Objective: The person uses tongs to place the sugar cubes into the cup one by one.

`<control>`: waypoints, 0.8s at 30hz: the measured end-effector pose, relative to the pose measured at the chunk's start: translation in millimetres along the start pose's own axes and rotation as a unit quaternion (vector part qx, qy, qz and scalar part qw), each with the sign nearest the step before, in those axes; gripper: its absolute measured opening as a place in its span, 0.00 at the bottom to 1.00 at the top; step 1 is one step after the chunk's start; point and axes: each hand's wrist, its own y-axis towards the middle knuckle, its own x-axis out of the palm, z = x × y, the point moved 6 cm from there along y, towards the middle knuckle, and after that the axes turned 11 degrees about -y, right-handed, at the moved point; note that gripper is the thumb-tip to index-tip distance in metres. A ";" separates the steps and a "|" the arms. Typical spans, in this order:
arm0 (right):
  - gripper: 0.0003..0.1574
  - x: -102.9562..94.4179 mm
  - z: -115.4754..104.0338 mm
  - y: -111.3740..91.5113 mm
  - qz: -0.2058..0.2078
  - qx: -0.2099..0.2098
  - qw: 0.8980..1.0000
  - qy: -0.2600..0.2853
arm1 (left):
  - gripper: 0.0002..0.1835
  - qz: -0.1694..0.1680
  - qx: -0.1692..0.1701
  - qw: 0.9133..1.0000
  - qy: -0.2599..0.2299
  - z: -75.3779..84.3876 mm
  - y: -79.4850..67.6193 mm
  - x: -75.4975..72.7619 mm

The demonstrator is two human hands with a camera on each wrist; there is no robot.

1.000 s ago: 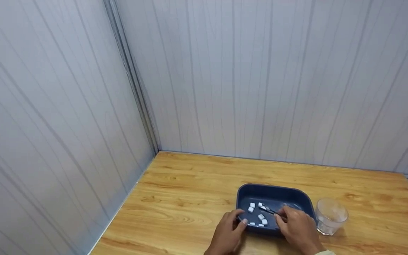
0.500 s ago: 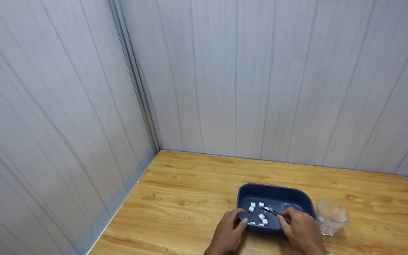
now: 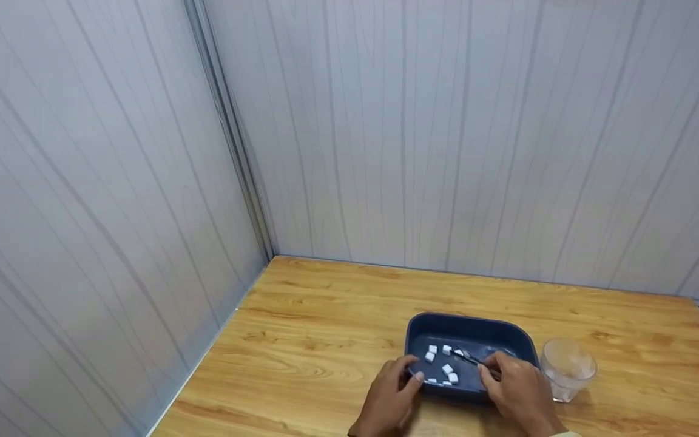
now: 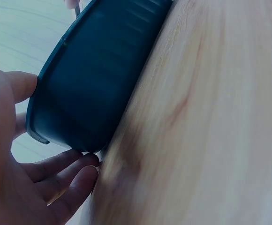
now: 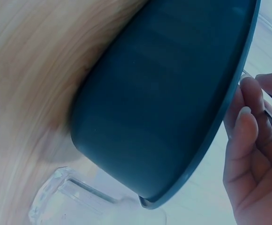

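A dark blue rectangular tray (image 3: 471, 328) with rounded corners sits on the table, several small white cubes (image 3: 447, 369) lying on its floor. At its near-left corner my left hand (image 3: 389, 391) grips the rim; in the left wrist view the thumb is on the rim (image 4: 63, 40) and other fingers touch the outer wall. My right hand (image 3: 516, 388) reaches over the near-right side, pinching slim dark tweezers (image 3: 469, 359). Their tips are right at a white cube (image 3: 459, 352) near the tray's middle. The right wrist view shows the fingers beside the rim, with the tray wall in front.
A clear drinking glass (image 3: 568, 370) stands close against the tray's right side, beside my right hand. The wood-grain table (image 3: 325, 328) extends to a panelled wall (image 3: 374, 152) at the back and another wall (image 3: 82, 212) on the left.
My right hand and the tweezers have shifted slightly right. The cube at the tips has moved a little right, away from the cube beside it. My left hand has stayed at the tray corner.
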 end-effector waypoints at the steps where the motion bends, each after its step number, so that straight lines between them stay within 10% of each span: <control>1: 0.08 -0.3 0.2 0.1 0.000 0.000 1.000 -0.001 | 0.22 0.000 0.002 1.000 0.000 0.2 0.0 -0.1; 24: 0.08 -16.0 8.5 -5.2 0.066 -0.016 0.998 0.005 | 0.22 -0.002 0.018 1.000 0.003 3.5 0.1 -0.7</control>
